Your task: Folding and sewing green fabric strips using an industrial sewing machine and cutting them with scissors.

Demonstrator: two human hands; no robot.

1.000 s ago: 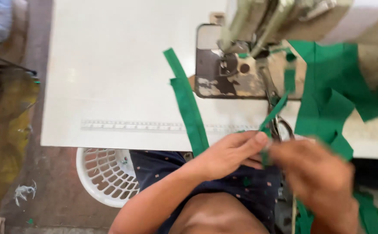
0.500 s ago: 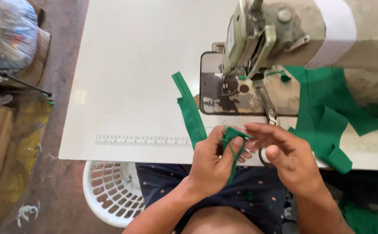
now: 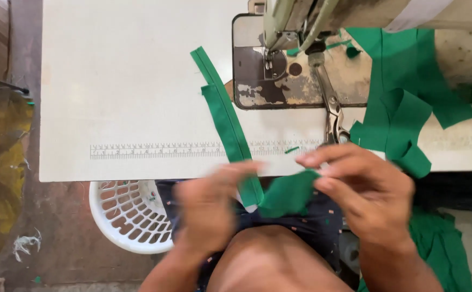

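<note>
Now the small green fabric piece (image 3: 289,192) sits lower than a moment ago, off the worktop (image 3: 138,81) edge and over the person's lap, pinched between the left hand (image 3: 206,208) and the right hand (image 3: 363,189). Both hands have drawn back from the sewing machine (image 3: 301,32), leaving the long green strip (image 3: 225,119) on the worktop, scissors (image 3: 333,116) and the white basket (image 3: 128,216) nearby.

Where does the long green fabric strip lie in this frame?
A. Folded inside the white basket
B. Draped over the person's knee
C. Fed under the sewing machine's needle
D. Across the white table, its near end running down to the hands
D: the long green fabric strip lies slantwise on the white table, left of the sewing machine, and reaches the left hand.
</note>
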